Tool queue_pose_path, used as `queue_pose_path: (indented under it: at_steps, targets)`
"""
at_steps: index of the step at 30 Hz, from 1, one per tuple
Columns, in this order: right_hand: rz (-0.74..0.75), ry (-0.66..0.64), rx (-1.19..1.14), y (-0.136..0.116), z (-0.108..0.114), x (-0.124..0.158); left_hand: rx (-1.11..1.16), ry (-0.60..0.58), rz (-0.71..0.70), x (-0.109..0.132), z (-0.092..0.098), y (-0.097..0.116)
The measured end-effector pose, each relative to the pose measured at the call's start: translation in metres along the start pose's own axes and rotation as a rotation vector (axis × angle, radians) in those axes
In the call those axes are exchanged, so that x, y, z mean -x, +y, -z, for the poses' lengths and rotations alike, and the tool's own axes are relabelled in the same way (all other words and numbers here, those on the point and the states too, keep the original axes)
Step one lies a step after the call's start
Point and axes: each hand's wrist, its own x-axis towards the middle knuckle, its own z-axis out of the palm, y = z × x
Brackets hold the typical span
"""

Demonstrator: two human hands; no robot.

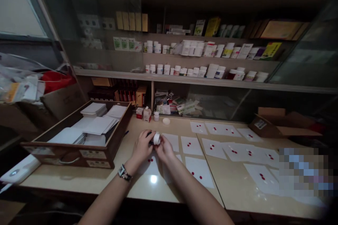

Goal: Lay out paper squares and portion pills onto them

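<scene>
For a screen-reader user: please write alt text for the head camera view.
The left hand and right hand hold a small white bottle above a counter laid with white paper sheets bearing red tablets. A wooden tray of white paper sits left, below shelves of medicine bottles.

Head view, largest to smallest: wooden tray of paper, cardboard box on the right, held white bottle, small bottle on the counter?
1. Wooden tray
2. Cardboard box, though farther away, so unsure
3. Held white bottle and small bottle look alike; the held one is nearer, so no ranking.
</scene>
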Motion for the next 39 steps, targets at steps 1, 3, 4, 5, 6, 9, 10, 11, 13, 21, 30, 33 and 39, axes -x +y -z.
queue_pose_path:
  at_steps: [1,3,4,5,6,9,10,11,13,21,30,33,39]
  targets:
    - [-0.019,0.025,-0.043,0.001,-0.002,0.003,-0.025,0.018,-0.004,0.002,0.001,0.001]
    - [-0.032,0.055,-0.092,-0.001,-0.006,0.006,-0.091,0.053,-0.017,0.003,0.003,0.005]
    - [-0.030,0.054,-0.106,-0.002,-0.007,0.007,-0.130,0.069,-0.022,0.003,0.003,0.008]
    - [-0.032,0.054,-0.123,-0.003,-0.007,0.008,-0.166,0.081,-0.021,0.003,0.003,0.010]
    - [-0.044,0.064,-0.149,-0.005,-0.007,0.008,-0.194,0.084,-0.018,0.003,0.003,0.012]
    - [-0.161,0.149,-0.286,-0.008,-0.006,0.007,-0.214,0.038,-0.003,0.002,0.000,0.015]
    - [-0.210,0.182,-0.336,-0.009,-0.006,0.007,-0.209,0.018,0.000,0.002,-0.001,0.014]
    - [-0.251,0.205,-0.380,-0.010,-0.006,0.007,-0.204,0.003,0.002,0.002,-0.001,0.014]
    - [-0.296,0.212,-0.442,-0.011,-0.008,0.008,-0.205,-0.004,0.012,0.002,-0.001,0.012]
    - [-0.233,0.183,-0.430,-0.004,-0.001,0.004,-0.258,0.031,-0.015,0.003,-0.004,0.014]
    - [-0.245,0.117,-0.579,0.011,0.008,-0.007,-0.273,0.063,-0.048,0.004,-0.006,0.011]
    - [-0.298,0.101,-0.633,0.013,0.009,-0.008,-0.271,0.055,-0.047,0.004,-0.007,0.012]
    - [-0.262,0.008,-0.659,0.015,0.012,-0.008,-0.222,0.095,-0.003,0.005,-0.005,0.009]
